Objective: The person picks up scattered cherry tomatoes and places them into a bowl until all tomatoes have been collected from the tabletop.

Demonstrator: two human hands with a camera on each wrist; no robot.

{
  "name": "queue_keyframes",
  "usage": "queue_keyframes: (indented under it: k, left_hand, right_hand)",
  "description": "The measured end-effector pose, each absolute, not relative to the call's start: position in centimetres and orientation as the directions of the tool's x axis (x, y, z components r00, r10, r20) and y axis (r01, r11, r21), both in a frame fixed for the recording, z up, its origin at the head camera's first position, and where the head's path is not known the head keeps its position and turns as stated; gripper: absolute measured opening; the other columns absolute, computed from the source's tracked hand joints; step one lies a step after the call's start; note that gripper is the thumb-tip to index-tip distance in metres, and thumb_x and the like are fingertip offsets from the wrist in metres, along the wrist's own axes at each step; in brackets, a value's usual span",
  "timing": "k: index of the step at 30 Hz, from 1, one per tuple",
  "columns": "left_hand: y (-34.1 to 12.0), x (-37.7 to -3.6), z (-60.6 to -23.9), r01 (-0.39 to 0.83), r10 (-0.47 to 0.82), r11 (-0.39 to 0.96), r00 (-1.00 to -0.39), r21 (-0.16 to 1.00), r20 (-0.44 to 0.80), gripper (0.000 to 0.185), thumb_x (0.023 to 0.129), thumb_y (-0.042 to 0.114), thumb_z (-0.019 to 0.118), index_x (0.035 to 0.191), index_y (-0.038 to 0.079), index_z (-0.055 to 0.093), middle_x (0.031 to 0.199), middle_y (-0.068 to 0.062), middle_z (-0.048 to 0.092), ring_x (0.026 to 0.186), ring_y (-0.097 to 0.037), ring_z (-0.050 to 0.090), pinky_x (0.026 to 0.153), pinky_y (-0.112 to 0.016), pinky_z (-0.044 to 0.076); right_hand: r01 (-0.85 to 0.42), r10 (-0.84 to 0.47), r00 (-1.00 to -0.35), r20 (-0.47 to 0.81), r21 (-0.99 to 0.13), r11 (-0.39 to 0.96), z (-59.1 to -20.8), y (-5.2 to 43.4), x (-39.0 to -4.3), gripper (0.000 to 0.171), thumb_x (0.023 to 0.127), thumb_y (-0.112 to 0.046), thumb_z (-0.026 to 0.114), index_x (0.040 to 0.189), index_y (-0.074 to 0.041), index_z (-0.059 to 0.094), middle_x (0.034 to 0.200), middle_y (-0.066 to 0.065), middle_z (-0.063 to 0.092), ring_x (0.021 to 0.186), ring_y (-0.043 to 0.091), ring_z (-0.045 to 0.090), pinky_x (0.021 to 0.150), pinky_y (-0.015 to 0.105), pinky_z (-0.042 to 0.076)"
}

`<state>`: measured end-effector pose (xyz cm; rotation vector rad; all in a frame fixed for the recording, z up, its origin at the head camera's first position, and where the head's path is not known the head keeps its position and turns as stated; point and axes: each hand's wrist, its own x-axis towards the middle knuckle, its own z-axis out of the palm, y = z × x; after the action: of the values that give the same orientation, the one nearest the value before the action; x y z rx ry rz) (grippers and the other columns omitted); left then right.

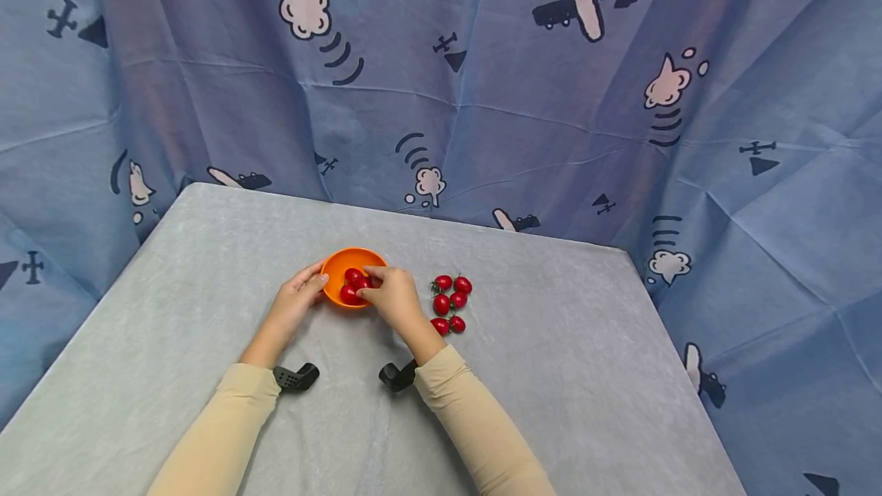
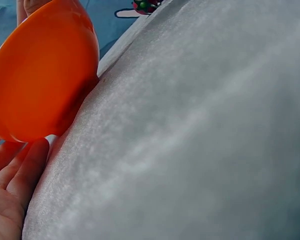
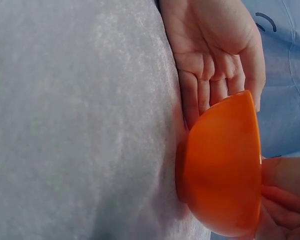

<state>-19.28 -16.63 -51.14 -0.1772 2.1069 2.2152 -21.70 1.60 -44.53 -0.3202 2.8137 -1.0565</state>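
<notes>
An orange bowl (image 1: 338,262) (image 2: 40,75) (image 3: 222,170) sits on the grey table (image 1: 551,343) and holds a few red cherry tomatoes (image 1: 350,294). My left hand (image 1: 315,282) (image 2: 10,195) (image 3: 215,45) rests against the bowl's left side, fingers straight and thumb by the rim. My right hand (image 1: 368,282) (image 3: 285,200) reaches over the right rim into the bowl. Its curled fingertips appear to pinch one cherry tomato among the others. Several more loose tomatoes (image 1: 449,303) (image 2: 145,5) lie on the table just right of that hand.
A blue cloth printed with planes and clouds (image 1: 482,83) hangs behind and beside the table. The table's right edge (image 1: 678,373) runs close to that cloth. Black wrist camera mounts (image 1: 296,377) sit at both sleeves.
</notes>
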Motion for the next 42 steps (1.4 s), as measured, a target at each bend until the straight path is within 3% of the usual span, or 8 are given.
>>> queue_keyframes:
  k: [11,21,29,35,42]
  left_hand:
    - [-16.7,-19.1,-51.1,-0.129,-0.026,-0.049,-0.991,0.990,-0.130,0.052,0.105,0.025,0.048,0.152,0.004,0.038,0.156,-0.017,0.041,0.099,0.015,0.056,0.087,-0.006,0.048]
    - [-16.7,-19.0,-50.8,-0.135,-0.020,-0.037,-0.991,0.990,-0.136,0.052,0.105,0.026,0.048,0.153,0.006,0.038,0.157,-0.014,0.041,0.100,0.015,0.055,0.087,-0.007,0.047]
    - [-16.7,-19.1,-50.8,-0.135,-0.018,-0.046,-0.991,0.990,-0.136,0.053,0.105,0.027,0.049,0.153,0.006,0.038,0.157,-0.014,0.041,0.099,0.015,0.056,0.088,-0.007,0.047]
    - [-16.6,-19.3,-51.0,-0.132,-0.021,-0.060,-0.991,0.989,-0.134,0.053,0.105,0.025,0.049,0.152,0.005,0.038,0.156,-0.016,0.042,0.099,0.014,0.056,0.087,-0.007,0.048]
    - [-16.6,-19.2,-51.0,-0.149,-0.026,-0.058,-0.988,0.987,-0.151,0.053,0.105,0.026,0.049,0.153,0.006,0.038,0.155,-0.016,0.043,0.098,0.013,0.057,0.087,-0.007,0.048]
  right_hand:
    - [-0.115,-0.228,-0.973,-0.028,-0.802,0.586,-44.1,2.3,-21.1,0.039,0.085,-0.011,0.077,0.124,-0.007,0.071,0.120,0.009,0.073,0.115,0.023,0.065,0.088,0.028,0.059]
    - [-0.080,-0.221,-0.975,-0.006,-0.922,0.378,-42.7,4.8,-19.8,0.039,0.085,-0.005,0.076,0.123,0.001,0.069,0.121,0.018,0.071,0.114,0.033,0.067,0.092,0.035,0.058]
    - [-0.045,-0.151,-0.988,-0.012,-0.927,0.373,-42.4,6.9,-19.0,0.035,0.083,-0.007,0.077,0.118,-0.002,0.073,0.116,0.014,0.074,0.110,0.029,0.070,0.090,0.035,0.058]
    - [-0.019,-0.111,-0.994,-0.023,-0.932,0.363,-42.9,8.6,-18.5,0.036,0.082,-0.007,0.079,0.117,-0.004,0.074,0.114,0.013,0.074,0.113,0.034,0.068,0.085,0.032,0.060]
    - [0.016,-0.047,-0.998,-0.035,-0.930,0.368,-43.5,10.7,-17.9,0.034,0.082,-0.007,0.078,0.116,-0.005,0.074,0.114,0.013,0.074,0.110,0.030,0.069,0.090,0.035,0.059]
